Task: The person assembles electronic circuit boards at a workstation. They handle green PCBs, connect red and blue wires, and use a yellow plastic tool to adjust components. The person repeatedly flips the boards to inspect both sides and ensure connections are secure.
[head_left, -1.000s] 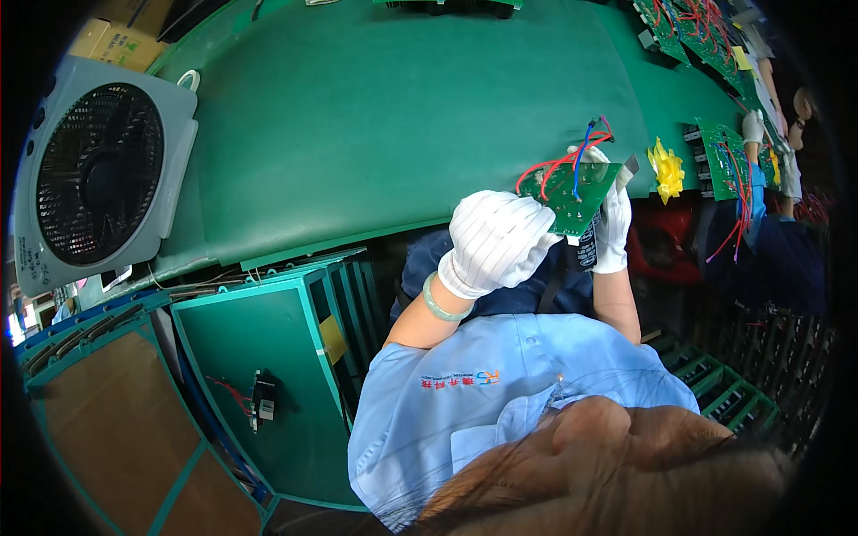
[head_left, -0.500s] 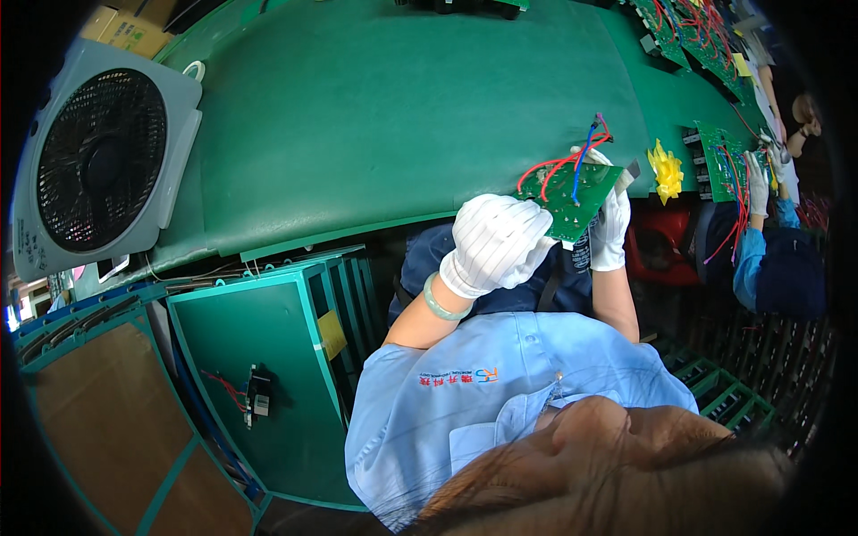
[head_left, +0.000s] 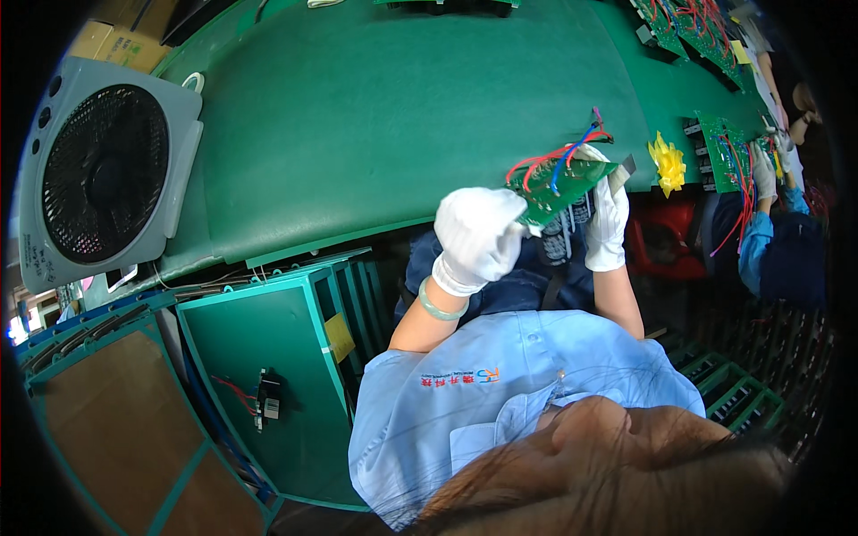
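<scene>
Because black cylinders (head_left: 556, 241) hang beneath it, the circuit board (head_left: 552, 207) would probably feel heavier than a bare panel and pull toward its underside. It is held tilted around the near edge of the green bench (head_left: 357, 134), right of the middle, in front of the person's blue shirt (head_left: 527, 375). The board looks stiff but likely fragile; the red wires (head_left: 534, 161) and blue wire (head_left: 563, 163) on its upper face look bendable and would make poor handles, since a tug could strain their joints. Its edges seem the safest hold, though the white gloves might slide a little on a smooth face.

The right hand (head_left: 609, 223) grips the right end, fingers wrapped near the grey metal tab (head_left: 623, 172). The left hand (head_left: 480, 234) is curled at the left edge; its fingertips are hidden, so one cannot tell whether they pinch the board or only rest against it.

Compared with half a second ago, the board tips more steeply, its left end has shifted left along with the left hand, and more of the cylinders shows below. The right hand has barely moved.
</scene>
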Demonstrator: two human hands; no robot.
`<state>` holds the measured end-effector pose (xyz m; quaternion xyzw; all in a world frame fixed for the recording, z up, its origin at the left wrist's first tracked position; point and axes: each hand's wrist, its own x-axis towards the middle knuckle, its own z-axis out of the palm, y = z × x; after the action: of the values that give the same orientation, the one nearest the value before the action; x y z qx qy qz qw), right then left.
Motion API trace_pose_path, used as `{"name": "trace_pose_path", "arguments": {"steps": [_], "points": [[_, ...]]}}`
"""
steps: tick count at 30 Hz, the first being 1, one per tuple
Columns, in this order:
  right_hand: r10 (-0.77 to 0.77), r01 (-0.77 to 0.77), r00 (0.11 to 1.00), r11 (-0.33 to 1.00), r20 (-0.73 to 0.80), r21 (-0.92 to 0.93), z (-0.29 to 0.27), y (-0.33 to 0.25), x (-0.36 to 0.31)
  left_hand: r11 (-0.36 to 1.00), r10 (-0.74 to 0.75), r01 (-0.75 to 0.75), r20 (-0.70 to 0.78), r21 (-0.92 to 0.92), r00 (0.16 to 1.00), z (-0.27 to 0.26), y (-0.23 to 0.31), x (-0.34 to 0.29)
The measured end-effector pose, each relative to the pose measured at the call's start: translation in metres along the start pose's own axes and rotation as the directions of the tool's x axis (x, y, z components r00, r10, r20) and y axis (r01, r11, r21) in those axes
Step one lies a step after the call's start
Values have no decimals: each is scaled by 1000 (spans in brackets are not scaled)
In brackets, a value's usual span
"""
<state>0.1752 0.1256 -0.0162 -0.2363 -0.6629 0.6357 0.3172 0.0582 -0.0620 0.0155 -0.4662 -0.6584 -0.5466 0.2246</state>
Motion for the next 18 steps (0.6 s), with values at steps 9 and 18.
{"name": "trace_pose_path", "arguments": {"steps": [9, 18], "points": [[113, -96, 964, 992, 239, -82, 24, -30, 20, 683, -723, 701, -50, -204, 689, 1, -68, 0], [293, -231, 938, 926, 183, -298, 19, -33, 42, 723, -662, 691, 301, 18, 686, -6, -52, 19]]}}
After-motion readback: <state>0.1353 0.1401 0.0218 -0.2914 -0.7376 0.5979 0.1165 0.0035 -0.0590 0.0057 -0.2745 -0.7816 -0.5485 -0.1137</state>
